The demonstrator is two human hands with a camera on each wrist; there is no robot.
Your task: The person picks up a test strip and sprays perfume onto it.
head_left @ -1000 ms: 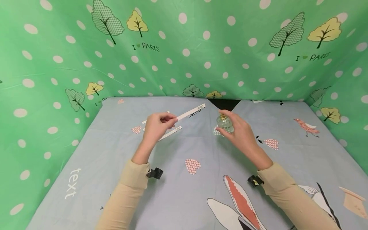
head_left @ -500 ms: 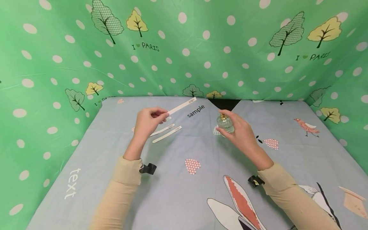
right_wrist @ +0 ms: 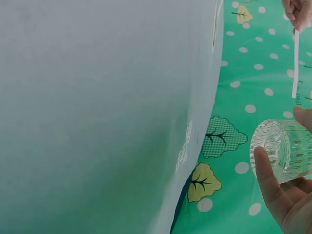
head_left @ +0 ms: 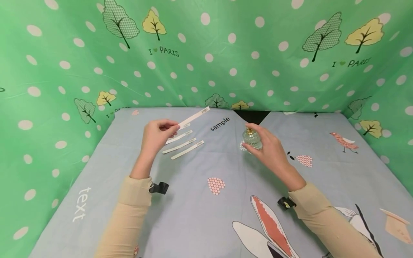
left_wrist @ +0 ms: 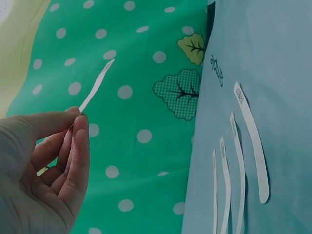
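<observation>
**Left hand (head_left: 157,135) pinching a white strip (head_left: 194,117), right hand (head_left: 272,147) gripping a glass bottle (head_left: 253,139)**

On the grey-blue cloth (head_left: 193,218) covering the table, the black printed word "sample" (head_left: 220,123) is serving as my landmark.

To the left of the word, I am seeing the left hand raised above the cloth, thumb and fingertips meeting in a narrow pinch on one end of the strip. The strip is slanting up and away from the person, its free tip reaching to just above and left of the word. That tip is bearing a small mark, too tiny for me to read.

Lower left of the word, partly behind the left hand, four flat strips (head_left: 188,150) are lying apart on the cloth, running roughly parallel, with similar marks at the ends nearer the word.

To the right of the word and slightly nearer the person, the right hand is holding the bottle between its fingers at the gold-coloured top and its thumb at the base. Through the right wrist camera, I am making out clear, ribbed glass and the thumb lying across the round base.

Straight toward the person from the word, a printed pink heart (head_left: 216,185) is showing. Beyond the word, a green, white-dotted backdrop (head_left: 232,18) with printed trees is hanging.
</observation>
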